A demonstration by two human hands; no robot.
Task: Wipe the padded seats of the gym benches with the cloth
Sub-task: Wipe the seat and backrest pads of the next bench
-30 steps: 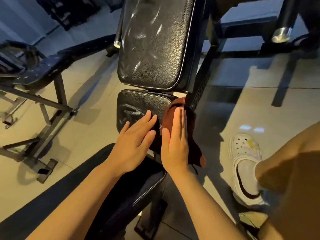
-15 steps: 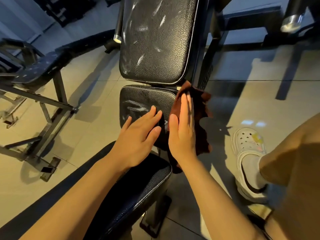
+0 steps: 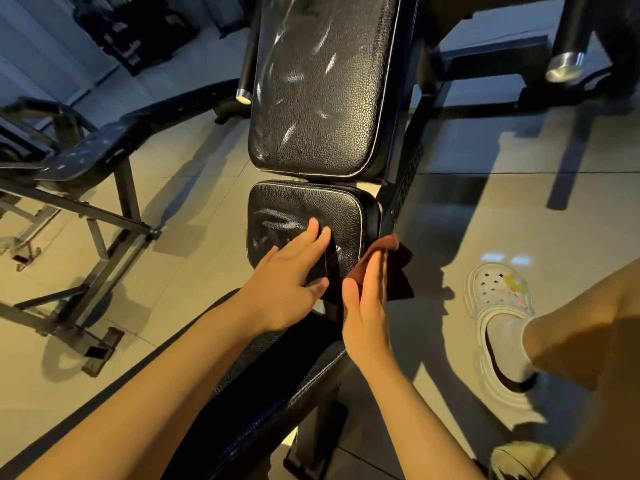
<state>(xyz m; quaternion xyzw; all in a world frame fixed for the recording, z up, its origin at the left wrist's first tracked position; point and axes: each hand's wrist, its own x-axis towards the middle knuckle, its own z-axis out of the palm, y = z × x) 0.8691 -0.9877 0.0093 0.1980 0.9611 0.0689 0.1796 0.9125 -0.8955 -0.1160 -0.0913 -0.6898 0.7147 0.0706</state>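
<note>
Since the earlier frame, both hands have slid nearer along the small seat pad, and the cloth now hangs lower off its right edge. The left hand lies flat on the pad, fingers straight and slightly spread. The right hand stands on edge with straight fingers pressing the reddish-brown cloth against the pad's right side. Streaks mark the long back pad beyond.

Cloth right of seat pad
</note>
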